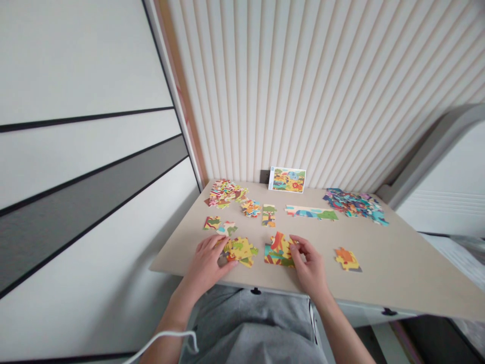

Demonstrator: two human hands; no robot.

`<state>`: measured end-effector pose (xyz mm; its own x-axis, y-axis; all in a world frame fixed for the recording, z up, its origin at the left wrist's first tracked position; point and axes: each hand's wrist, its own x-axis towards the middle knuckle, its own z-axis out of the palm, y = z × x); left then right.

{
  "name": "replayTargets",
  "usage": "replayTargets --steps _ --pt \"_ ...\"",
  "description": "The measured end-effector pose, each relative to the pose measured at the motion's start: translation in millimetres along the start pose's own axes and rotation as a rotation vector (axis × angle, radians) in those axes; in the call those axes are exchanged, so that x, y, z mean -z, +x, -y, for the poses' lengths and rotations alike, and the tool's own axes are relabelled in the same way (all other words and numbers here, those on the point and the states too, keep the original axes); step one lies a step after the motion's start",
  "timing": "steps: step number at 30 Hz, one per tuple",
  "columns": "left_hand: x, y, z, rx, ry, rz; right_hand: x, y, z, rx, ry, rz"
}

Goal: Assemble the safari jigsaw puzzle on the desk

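My left hand (207, 260) rests on the table with thumb and fingers apart, curved around the left edge of a small heap of yellow and green puzzle pieces (241, 248). To its right, my right hand (309, 265) pinches a yellow puzzle piece with a red shape (281, 243). That piece is tilted over a green and blue joined section (273, 257) near the front edge. Just beyond my left fingers lie a pale piece (227, 228) and a dark red and green piece (212, 222). A joined orange and yellow section (347, 259) lies right of my right hand.
A picture card (287, 180) leans against the ribbed wall by a socket (264, 176). Piles of loose pieces lie back left (223, 193) and back right (356, 203). Between them are a tree strip (269, 215), a long strip (311, 212) and an orange cluster (250, 208).
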<state>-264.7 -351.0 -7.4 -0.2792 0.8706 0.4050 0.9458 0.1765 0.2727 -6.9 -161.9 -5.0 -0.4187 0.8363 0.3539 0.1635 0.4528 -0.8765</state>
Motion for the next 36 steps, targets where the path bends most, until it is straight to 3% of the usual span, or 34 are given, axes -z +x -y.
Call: replayTargets --steps 9,18,36 --pt "-1.6 4.4 1.2 -0.009 -0.065 0.01 0.5 -1.3 1.4 0.011 -0.025 0.017" --pt "1.2 0.6 1.0 0.022 -0.109 -0.055 1.5 -1.0 4.2 0.021 -0.039 0.032" --pt "19.0 -12.2 43.8 0.095 0.088 -0.13 -0.9 -1.5 4.3 0.011 -0.031 0.032"
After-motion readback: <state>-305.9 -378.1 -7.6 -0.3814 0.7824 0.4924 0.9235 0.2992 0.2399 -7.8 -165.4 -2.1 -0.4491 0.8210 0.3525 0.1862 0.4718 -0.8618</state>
